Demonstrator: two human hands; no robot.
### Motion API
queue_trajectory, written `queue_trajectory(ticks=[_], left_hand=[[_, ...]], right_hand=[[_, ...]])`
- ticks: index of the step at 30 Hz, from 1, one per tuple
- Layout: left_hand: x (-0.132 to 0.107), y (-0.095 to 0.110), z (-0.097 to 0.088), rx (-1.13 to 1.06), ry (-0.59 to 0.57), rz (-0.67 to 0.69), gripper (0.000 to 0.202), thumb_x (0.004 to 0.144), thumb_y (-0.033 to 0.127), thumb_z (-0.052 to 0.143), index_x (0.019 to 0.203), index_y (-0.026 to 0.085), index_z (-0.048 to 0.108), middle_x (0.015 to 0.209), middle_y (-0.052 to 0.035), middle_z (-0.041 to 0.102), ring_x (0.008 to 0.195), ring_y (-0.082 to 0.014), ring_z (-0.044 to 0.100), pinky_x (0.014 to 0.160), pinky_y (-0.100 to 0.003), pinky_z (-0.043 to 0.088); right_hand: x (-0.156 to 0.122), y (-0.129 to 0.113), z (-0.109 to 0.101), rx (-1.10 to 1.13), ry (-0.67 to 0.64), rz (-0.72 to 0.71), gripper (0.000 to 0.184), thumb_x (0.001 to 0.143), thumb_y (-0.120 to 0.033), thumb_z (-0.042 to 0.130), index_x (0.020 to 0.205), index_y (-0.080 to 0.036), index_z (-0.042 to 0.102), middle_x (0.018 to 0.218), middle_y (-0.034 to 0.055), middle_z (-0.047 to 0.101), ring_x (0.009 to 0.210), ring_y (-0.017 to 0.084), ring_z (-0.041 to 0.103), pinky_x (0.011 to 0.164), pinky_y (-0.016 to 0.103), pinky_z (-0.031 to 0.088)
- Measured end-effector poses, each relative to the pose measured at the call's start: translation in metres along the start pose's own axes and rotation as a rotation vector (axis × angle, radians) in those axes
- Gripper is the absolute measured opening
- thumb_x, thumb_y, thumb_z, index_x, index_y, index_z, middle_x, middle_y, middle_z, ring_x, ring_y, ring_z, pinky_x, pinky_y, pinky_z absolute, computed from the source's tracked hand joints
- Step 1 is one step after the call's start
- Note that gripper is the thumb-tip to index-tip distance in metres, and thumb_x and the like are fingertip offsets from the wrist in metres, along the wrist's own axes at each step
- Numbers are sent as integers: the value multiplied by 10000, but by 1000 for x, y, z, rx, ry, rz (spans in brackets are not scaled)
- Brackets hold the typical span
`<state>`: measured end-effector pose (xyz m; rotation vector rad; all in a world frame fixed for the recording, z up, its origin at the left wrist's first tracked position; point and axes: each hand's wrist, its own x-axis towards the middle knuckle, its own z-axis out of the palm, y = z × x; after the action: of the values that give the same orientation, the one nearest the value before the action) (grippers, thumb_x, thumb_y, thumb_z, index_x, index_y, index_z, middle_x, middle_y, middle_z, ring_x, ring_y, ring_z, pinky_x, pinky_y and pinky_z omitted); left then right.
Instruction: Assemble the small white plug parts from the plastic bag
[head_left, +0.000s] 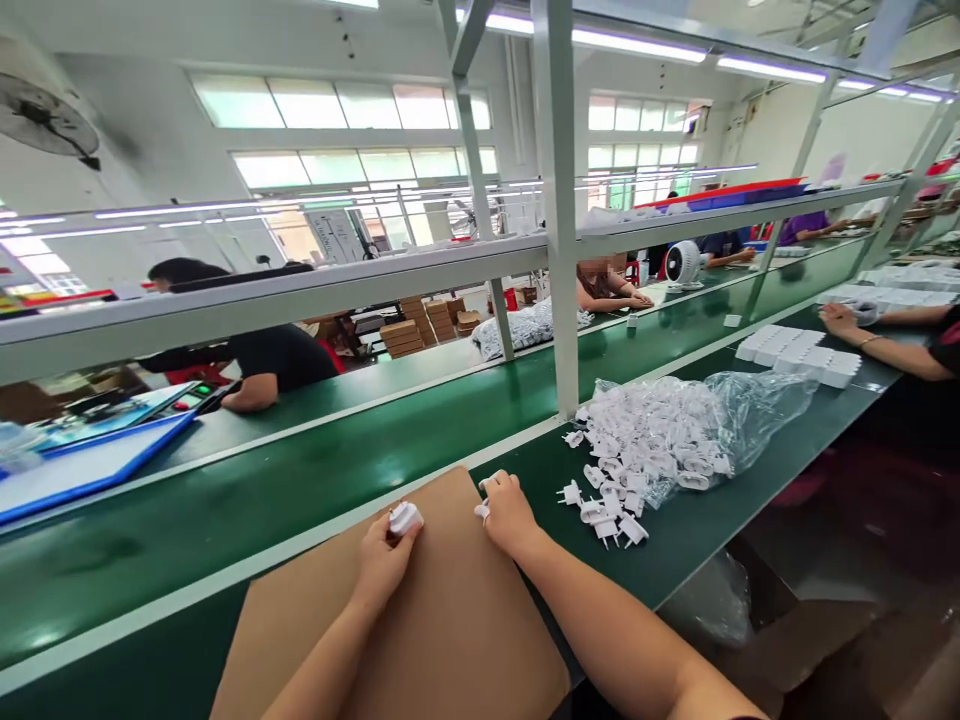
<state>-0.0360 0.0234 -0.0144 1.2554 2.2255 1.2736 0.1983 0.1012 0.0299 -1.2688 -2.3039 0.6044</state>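
My left hand grips a white charger block between thumb and fingers, above a brown cardboard sheet. At the sheet's right edge, my right hand is closed on a small white plug piece, mostly covered by the fingers. To the right of that hand lies a heap of white two-pin plug pieces, spilling out of a clear plastic bag. Several loose plug pieces lie at the near side of the heap, some with their pins showing.
A green conveyor belt runs past the bench, beside a white upright post. White blocks stand in rows farther right, near a co-worker's hand. Across the belt are a blue-rimmed tray, a small fan and other people.
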Motion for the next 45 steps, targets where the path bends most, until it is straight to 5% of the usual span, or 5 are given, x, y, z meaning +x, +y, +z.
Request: queue_trajectory(ticks=[9,16,22,31,45], left_hand=[[116,38,-15,367,41,43,516,771,422,598,1212,157,637,1150,-144,713,1085,-349,656,895,-396,504],[142,35,5,436,-19,-141,576,702,421,595,1195,125,630,1134,-210,703,1133,-424,652,907,-452,524],[92,42,-3,362,350,-30,954,694,616,563,1455,54,438,1530,-281,413,1478,-490,280,1170,-611,294],[-47,50,21,-392,-373,20,692,700,678,745,1243,260,656,1214,-84,711,1166,-313,673,974,-377,566],[-51,53,25,-418,-282,117,519,821,664,650,997,184,736,907,-82,736,882,-253,683,832,-348,537]], right_hand=[[-3,-6,5,82,23,-89,280,878,-230,701,1139,-144,648,1183,106,627,1066,257,571,889,336,491],[-1,-3,10,19,-20,-133,233,780,-239,776,987,-160,702,1096,106,656,984,267,612,777,324,504],[0,-5,16,94,-21,-79,290,765,-307,794,1008,-173,707,1095,97,673,934,261,652,752,323,503],[0,-9,23,599,65,149,228,781,-361,803,793,-179,667,822,29,697,736,172,623,650,254,422],[16,10,46,883,52,140,310,858,-347,626,1110,-166,629,888,56,724,729,185,677,672,299,538]])
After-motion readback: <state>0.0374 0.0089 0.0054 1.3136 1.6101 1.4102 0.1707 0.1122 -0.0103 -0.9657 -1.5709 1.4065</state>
